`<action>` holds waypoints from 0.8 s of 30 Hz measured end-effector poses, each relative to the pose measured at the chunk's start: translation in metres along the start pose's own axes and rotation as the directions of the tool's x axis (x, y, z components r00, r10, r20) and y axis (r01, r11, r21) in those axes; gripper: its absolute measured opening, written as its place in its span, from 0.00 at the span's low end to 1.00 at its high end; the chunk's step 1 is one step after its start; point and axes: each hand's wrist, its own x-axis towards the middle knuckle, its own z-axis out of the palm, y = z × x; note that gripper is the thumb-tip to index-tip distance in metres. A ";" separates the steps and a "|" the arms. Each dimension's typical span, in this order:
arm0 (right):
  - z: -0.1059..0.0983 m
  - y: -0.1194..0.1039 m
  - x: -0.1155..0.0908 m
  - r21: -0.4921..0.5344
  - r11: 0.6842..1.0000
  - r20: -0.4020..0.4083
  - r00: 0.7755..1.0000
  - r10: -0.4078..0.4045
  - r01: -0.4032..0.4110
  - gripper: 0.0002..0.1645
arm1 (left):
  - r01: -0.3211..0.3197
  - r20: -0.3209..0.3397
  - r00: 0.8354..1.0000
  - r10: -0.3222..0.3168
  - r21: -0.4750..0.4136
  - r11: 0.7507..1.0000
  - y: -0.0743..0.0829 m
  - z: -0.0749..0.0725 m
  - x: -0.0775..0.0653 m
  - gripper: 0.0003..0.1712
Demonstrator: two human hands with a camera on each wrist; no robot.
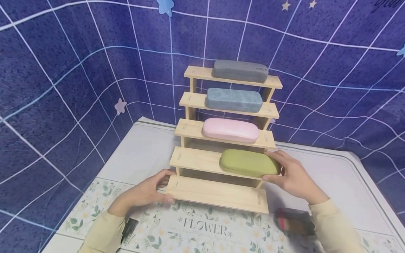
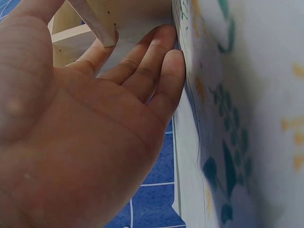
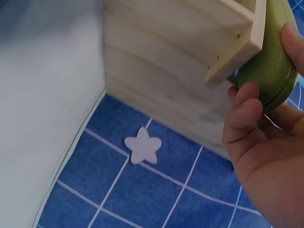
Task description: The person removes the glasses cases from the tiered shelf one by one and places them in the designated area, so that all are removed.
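A stepped wooden display rack (image 1: 218, 192) stands on the table with its tiers rising toward the back. My right hand (image 1: 294, 175) grips the right end of an olive-green glasses case (image 1: 248, 162), which lies on the second tier from the bottom, right of its middle. In the right wrist view, fingers and thumb are around the green case (image 3: 270, 64) beside the plank's end. With its thumb at the front edge, my left hand (image 1: 142, 191) holds the left end of the lowest tier. The left wrist view shows the plank's end (image 2: 97, 23) between thumb and index finger.
Higher tiers carry a pink case (image 1: 230, 130), a blue case (image 1: 234, 99) and, on top, a grey case (image 1: 240, 71). A floral mat (image 1: 205, 239) covers the front table. Blue grid-patterned cloth (image 1: 152, 42) hangs behind. A dark, blurred object (image 1: 294, 221) is by the right sleeve.
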 end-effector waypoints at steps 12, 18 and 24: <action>-0.020 0.015 -0.012 -0.056 0.998 -0.043 0.998 0.040 -0.042 0.41 | -0.005 0.003 1.000 0.005 0.007 1.000 0.001 0.000 0.000 0.46; -0.026 0.018 -0.020 -0.040 0.998 -0.039 0.998 0.052 -0.054 0.40 | -0.004 0.001 1.000 0.004 0.017 1.000 0.001 0.001 0.000 0.46; -0.034 0.025 -0.029 -0.028 0.997 -0.031 0.997 0.072 -0.073 0.41 | -0.009 -0.001 1.000 0.010 0.015 1.000 0.002 0.000 0.000 0.46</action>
